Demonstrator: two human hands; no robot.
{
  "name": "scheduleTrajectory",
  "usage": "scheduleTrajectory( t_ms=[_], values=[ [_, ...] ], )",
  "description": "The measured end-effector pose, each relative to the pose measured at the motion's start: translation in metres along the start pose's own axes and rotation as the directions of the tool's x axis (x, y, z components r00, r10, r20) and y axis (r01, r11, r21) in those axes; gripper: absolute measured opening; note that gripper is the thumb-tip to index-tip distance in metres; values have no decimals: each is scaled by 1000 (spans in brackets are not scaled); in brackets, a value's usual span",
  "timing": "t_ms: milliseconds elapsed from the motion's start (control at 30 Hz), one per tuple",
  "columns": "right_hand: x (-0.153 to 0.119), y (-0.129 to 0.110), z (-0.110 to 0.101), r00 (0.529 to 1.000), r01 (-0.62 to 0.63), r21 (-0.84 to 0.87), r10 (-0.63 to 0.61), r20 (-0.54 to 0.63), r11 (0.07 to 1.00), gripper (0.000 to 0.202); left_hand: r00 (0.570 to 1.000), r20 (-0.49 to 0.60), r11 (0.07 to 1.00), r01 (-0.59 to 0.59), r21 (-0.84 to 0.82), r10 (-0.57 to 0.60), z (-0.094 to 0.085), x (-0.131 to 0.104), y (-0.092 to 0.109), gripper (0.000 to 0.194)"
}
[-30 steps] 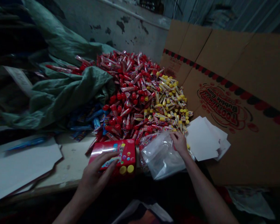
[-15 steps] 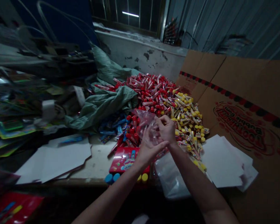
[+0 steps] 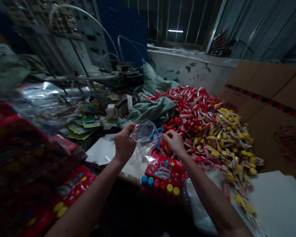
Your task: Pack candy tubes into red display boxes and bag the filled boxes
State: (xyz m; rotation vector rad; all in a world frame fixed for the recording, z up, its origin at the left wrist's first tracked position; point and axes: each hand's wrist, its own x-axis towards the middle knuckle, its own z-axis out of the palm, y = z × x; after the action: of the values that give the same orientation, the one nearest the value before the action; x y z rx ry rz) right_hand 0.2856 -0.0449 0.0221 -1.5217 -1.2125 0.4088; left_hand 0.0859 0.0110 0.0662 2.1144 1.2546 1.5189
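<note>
Between my two hands a clear plastic bag [image 3: 145, 131] is stretched, its mouth spread wide. My left hand [image 3: 125, 141] is closed on the bag's left edge, and my right hand [image 3: 174, 141] pinches its right edge. Just below the bag, a red printed box [image 3: 165, 169] lies at the table's front edge. Blue, red and yellow caps stick out along its near side. Behind my right hand rises a heap of small red-capped tubes [image 3: 187, 108], with yellow-capped tubes [image 3: 229, 135] on its right. Blue tubes [image 3: 159, 138] show partly through the bag.
White sheets [image 3: 101, 149] lie left of the bag, and more white sheets [image 3: 278, 194] at right. Clear bags [image 3: 204, 187] sit under my right forearm. Stacked red packs [image 3: 27, 164] fill the left. A large cardboard box [image 3: 273, 98] borders the heap; green cloth [image 3: 153, 108] lies behind.
My hands have moved apart, and the bag, crumpled between them before, is now pulled open. The view has swung left, bringing in the stacked red packs and uncovering the red box.
</note>
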Motion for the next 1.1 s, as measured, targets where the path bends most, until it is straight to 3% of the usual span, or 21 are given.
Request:
scheduleTrajectory(
  t_ms=[33, 100, 200, 267, 333, 433, 500, 567, 700, 833, 1000, 1100],
  values=[
    [0, -9, 2, 999, 47, -40, -48, -18, 998, 29, 999, 25, 992, -49, 115, 46, -3, 0, 1, 22],
    [-4, -33, 5, 982, 189, -95, -189, 10, 977, 46, 989, 106, 944, -128, 306, 100, -4, -3, 5, 24],
    [-10, -66, 13, 897, 434, -289, -377, 231, 854, 75, 964, 239, 888, -211, 408, 119, -1, -9, 9, 25],
    [-11, -76, 21, 861, 492, -446, -341, 377, 748, 75, 950, 292, 876, -230, 423, 108, 1, -14, 10, 25],
    [-8, -75, 29, 859, 484, -552, -248, 449, 679, 61, 941, 329, 867, -229, 443, 80, 1, -18, 11, 26],
    [-1, -62, 36, 868, 468, -632, -187, 459, 618, 29, 926, 378, 849, -214, 483, 19, -3, -23, 9, 27],
    [3, -50, 37, 882, 453, -655, -196, 429, 605, 25, 909, 412, 828, -185, 529, -60, -7, -26, 0, 30],
    [5, -38, 37, 891, 433, -649, -191, 411, 626, 27, 890, 413, 823, -83, 561, -192, -10, -29, -15, 25],
    [3, -12, 40, 903, 391, -669, -123, 411, 632, 27, 841, 258, 825, 323, 464, -475, -18, -37, -55, 16],
    [-3, 14, 49, 919, 332, -726, -34, 392, 602, 25, 783, 183, 789, 523, 322, -594, -24, -52, -81, 13],
    [-15, 26, 59, 941, 231, -728, 43, 337, 645, 31, 626, 232, 645, 764, 11, -745, -15, -77, -82, 25],
    [-21, 26, 62, 943, 28, -526, 152, 296, 850, 29, 516, 279, 439, 849, -295, -810, -5, -83, -76, 35]
  ],
)
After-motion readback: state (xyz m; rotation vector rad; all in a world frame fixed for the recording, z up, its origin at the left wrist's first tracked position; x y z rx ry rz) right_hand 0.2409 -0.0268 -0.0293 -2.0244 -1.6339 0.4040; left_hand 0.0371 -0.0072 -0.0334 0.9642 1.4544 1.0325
